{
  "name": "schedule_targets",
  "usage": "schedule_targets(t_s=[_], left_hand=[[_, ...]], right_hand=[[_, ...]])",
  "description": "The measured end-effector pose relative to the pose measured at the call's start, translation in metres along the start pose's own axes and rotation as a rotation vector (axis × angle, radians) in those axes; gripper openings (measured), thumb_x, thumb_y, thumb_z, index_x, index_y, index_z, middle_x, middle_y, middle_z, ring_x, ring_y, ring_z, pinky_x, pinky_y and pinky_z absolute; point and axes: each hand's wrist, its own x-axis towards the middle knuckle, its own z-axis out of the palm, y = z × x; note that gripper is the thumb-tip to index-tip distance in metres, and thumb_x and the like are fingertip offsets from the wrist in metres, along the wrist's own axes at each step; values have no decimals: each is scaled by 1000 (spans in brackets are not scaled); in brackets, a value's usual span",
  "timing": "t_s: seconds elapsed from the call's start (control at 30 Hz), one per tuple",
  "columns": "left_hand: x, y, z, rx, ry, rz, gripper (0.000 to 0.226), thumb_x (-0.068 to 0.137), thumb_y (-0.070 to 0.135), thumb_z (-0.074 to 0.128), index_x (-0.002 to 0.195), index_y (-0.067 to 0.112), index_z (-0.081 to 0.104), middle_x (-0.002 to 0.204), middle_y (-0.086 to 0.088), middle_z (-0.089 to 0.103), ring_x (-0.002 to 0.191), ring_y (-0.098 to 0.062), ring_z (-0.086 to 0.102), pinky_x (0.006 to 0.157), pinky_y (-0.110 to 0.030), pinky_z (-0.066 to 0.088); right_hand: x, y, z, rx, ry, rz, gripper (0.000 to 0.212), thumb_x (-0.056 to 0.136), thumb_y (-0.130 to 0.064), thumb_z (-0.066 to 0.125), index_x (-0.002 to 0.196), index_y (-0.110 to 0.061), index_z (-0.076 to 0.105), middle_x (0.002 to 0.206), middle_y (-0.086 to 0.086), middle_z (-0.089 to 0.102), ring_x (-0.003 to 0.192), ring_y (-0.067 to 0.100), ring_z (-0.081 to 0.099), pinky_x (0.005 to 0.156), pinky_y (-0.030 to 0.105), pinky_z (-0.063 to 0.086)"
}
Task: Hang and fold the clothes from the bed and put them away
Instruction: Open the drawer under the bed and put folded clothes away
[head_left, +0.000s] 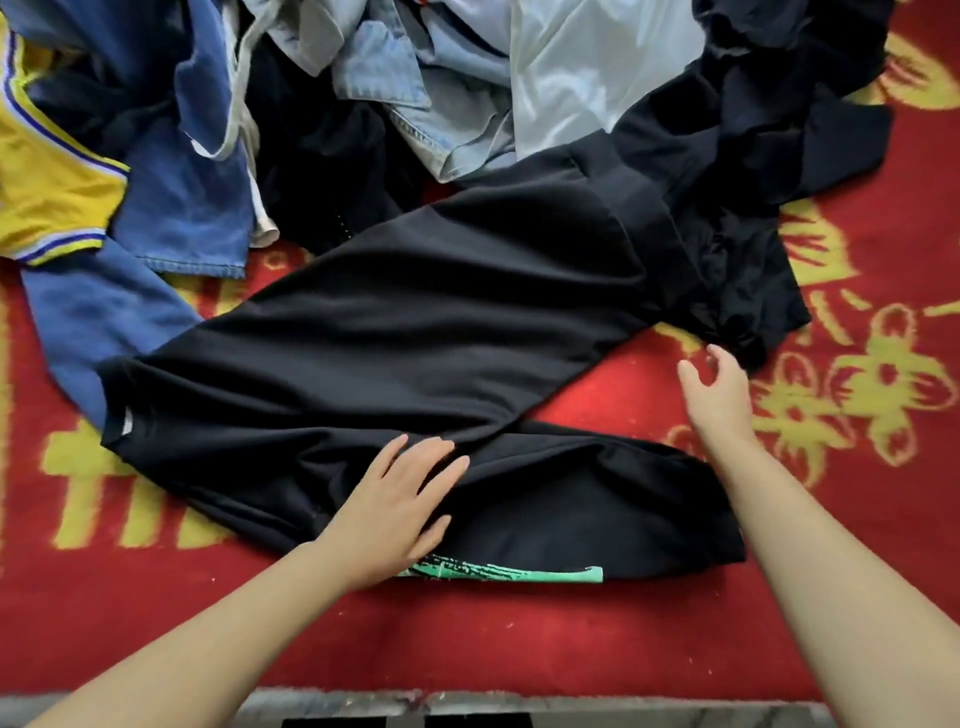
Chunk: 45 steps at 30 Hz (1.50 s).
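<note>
Under the left hand (400, 512), which presses flat with spread fingers to pin a fold, lies the black T-shirt (415, 332) on the red bedspread (571, 634), while the right hand (719, 392), loosely open and holding nothing, hovers by its far sleeve, apparently to fold it.

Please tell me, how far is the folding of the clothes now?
Early stage. Nothing folded or put away is in view. In hand: the black T-shirt lies spread on the red bed cover, partly folded; the left hand presses flat on it, the right hand reaches open toward its far end. Left: the pile of blue, denim, yellow and dark clothes behind.
</note>
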Motion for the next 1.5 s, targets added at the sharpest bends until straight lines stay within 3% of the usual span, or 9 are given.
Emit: schedule_targets(t_s=[0.23, 0.47, 0.7, 0.9, 1.0, 1.13, 1.23, 1.37, 1.5], left_hand=[[-73, 32, 25, 78, -363, -105, 95, 34, 33, 89, 123, 11, 65, 123, -13, 64, 111, -28, 63, 88, -50, 52], [-48, 24, 23, 150, -167, -195, 61, 60, 6, 70, 121, 11, 67, 109, -13, 68, 98, -29, 67, 73, -35, 55], [-58, 23, 7, -99, -28, -43, 46, 63, 3, 42, 93, 11, 77, 79, -2, 68, 64, -19, 64, 51, -20, 50], [-83, 64, 9, -488, -643, -303, 46, 79, 2, 47, 103, 31, 72, 103, 8, 66, 96, -9, 59, 82, -20, 45], [-61, 40, -8, -809, -818, -464, 21, 70, 2, 43, 58, 19, 47, 59, 4, 42, 58, -12, 39, 53, -27, 29], [-44, -9, -39, -1163, -716, -767, 15, 44, 8, 46, 58, 12, 48, 58, -3, 39, 55, -15, 36, 51, -29, 20], [-40, -47, -35, -1331, -464, -1018, 37, 56, 0, 50, 89, -6, 63, 81, -18, 62, 74, -24, 55, 63, -28, 40], [-47, -77, -27, -1128, 77, -1145, 34, 89, -7, 48, 118, 7, 60, 106, -12, 66, 86, -15, 61, 79, -23, 47], [-85, -98, -26, -406, 145, -985, 50, 84, 4, 62, 133, 8, 51, 129, -14, 52, 117, -30, 50, 100, -42, 39]], right_hand=[[-86, 110, -16, 3, 2, 425, 77, 83, -47, 68, 143, -9, 39, 144, 23, 39, 133, 36, 37, 112, 44, 30], [-88, 102, -24, 301, -463, 318, 34, 86, -9, 68, 118, -18, 60, 108, 3, 69, 97, 20, 65, 87, 38, 52], [-83, 87, -93, 434, -381, 366, 25, 87, -1, 59, 107, -15, 62, 89, 6, 70, 74, 19, 65, 61, 29, 49], [-127, 86, -112, 295, -351, 695, 5, 86, 0, 60, 90, -2, 57, 52, 8, 59, 43, 18, 57, 41, 20, 42], [-109, 31, -116, 482, -283, 741, 16, 86, -11, 61, 74, -11, 50, 33, -1, 48, 23, 6, 45, 28, 11, 34], [-60, -76, -89, 1033, -247, 665, 19, 91, -10, 52, 73, -6, 52, 59, 6, 58, 40, 11, 59, 34, 16, 44], [-38, -146, -37, 1272, -291, 485, 18, 98, -3, 36, 98, 3, 53, 109, 19, 58, 95, 29, 64, 70, 32, 59], [-65, -170, 47, 546, -324, 64, 51, 98, -24, 48, 145, -15, 32, 144, 7, 41, 133, 25, 41, 106, 37, 35], [-146, -106, 118, -470, -499, -670, 70, 96, -46, 45, 153, -25, 11, 161, 3, 2, 148, 23, -3, 116, 54, 9]])
